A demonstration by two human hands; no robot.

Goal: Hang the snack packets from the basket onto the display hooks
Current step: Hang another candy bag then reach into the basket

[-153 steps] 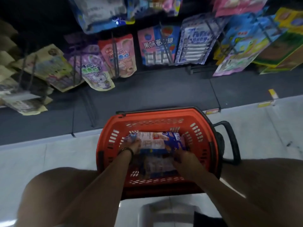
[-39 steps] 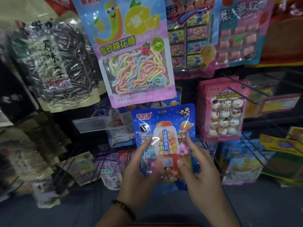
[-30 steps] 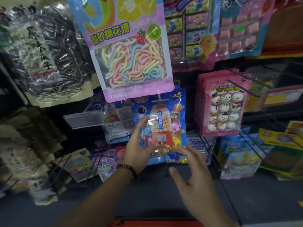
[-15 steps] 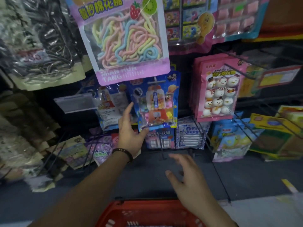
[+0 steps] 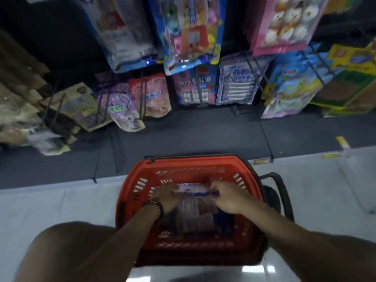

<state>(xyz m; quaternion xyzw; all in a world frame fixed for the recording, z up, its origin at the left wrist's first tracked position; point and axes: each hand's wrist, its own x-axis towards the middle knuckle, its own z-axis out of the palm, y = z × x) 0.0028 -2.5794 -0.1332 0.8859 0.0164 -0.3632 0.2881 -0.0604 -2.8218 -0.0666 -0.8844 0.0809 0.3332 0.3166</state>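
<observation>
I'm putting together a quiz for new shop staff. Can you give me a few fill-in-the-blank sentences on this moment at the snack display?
The left hand and right hand both grip a snack packet inside the ____.
The dark wristband is on the ____ wrist.
The pink snowman packet hangs to the ____ of the blue gumball packet.
Missing words: basket; left; right.

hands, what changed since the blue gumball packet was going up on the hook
Both hands came down into the red basket: the left hand and right hand now grip a blue-edged packet there. The blue gumball packet was let go and hangs above. The basket and the pink snowman packets stayed put.
</observation>
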